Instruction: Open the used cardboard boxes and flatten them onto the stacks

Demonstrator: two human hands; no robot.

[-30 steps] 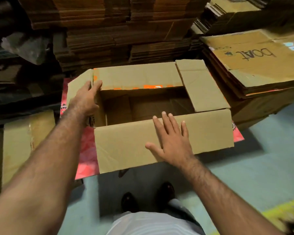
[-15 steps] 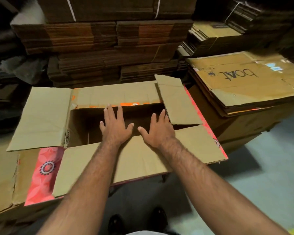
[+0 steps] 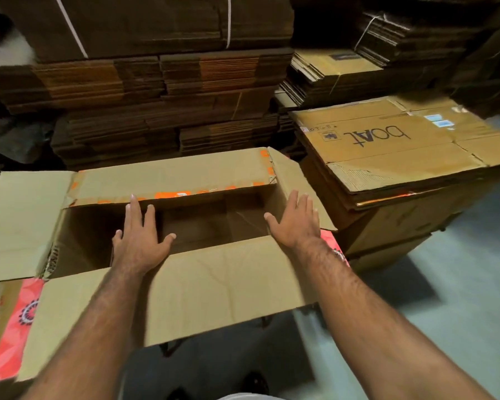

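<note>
An open cardboard box (image 3: 185, 284), flaps splayed, is being reached into. The left hand (image 3: 139, 241) and right hand (image 3: 296, 223) are being held flat, fingers straight, gripping nothing.

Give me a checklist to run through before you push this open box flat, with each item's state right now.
1. All four top flaps of the box folded out: ok; left, far, right and near flaps are open.
2. Inside of the box free of contents: ok in the visible part; the near inner side is hidden.
3. Bottom flaps released: cannot tell; the floor of the box is dark.
4. Left hand free: ok, fingers straight over the opening.
5. Right hand free: ok, open at the right flap.
6. Flat stack beneath: ok, the pink sheet lies flat under the box.
</note>
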